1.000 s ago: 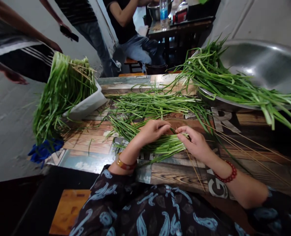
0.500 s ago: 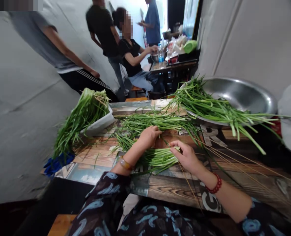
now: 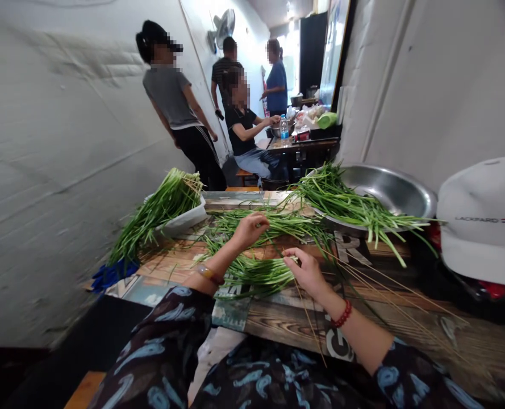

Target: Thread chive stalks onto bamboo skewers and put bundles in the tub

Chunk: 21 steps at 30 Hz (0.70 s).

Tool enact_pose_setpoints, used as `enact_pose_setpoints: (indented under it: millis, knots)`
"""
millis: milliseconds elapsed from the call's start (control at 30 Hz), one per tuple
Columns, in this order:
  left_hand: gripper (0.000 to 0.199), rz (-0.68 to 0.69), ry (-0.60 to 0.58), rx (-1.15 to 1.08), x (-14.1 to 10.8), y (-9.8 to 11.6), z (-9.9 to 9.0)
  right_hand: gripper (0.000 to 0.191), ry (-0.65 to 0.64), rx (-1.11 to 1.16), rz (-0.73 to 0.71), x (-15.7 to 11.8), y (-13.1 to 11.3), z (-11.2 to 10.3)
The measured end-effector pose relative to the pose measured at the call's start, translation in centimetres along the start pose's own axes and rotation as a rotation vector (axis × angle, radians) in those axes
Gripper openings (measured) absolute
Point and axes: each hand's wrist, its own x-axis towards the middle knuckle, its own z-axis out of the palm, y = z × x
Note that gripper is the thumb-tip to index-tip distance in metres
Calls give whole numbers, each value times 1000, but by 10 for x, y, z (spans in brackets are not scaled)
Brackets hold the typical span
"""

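My right hand [image 3: 307, 270] pinches a thin bamboo skewer [image 3: 309, 318], whose lower end slants down toward the table's near edge. Just beside those fingers lies a bunch of green chives [image 3: 256, 274], pale stem ends to the right. To the left and farther from me, my left hand [image 3: 251, 229] is raised over the table with its fingertips closed; a bit of green shows in them, seemingly a chive. A loose pile of chives [image 3: 286, 221] spreads behind both hands.
Skewered chives [image 3: 161, 207] rest in a white tray [image 3: 186, 218] at left, near blue cloth [image 3: 115, 276]. More chives overhang a steel basin [image 3: 409, 187] at right. Loose skewers [image 3: 388, 289] cross the table. A white cap [image 3: 482, 221] sits far right. Several people stand or sit beyond.
My view has tilted up, showing more of the people and the cap. My left hand has lifted slightly away from the bunch, while my right hand keeps its pinch beside it.
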Motion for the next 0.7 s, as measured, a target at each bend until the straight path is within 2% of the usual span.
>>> enact_pose_setpoints:
  millis: [167, 233, 300, 400, 467, 533, 700]
  knots:
    - [22, -110, 238, -205, 10, 17, -48, 26, 33, 9, -38, 2, -1, 2]
    - [24, -190, 398, -432, 16, 29, -73, 26, 50, 13, -51, 4, -2, 4]
    - [27, -196, 513, -527, 22, 40, -96, 25, 61, 19, -57, 5, -3, 5]
    - [22, -119, 583, -360, 26, 51, -118, 24, 67, 21, -55, 7, -5, 4]
    - [17, -84, 560, -180, 24, 53, -120, 25, 70, 17, -49, 8, -6, 4]
    - [15, -72, 492, -78, 19, 52, -112, 27, 71, 13, -42, 9, -8, 3]
    - [15, -90, 310, -141, 4, 44, -67, 27, 69, 17, -23, 9, -10, 6]
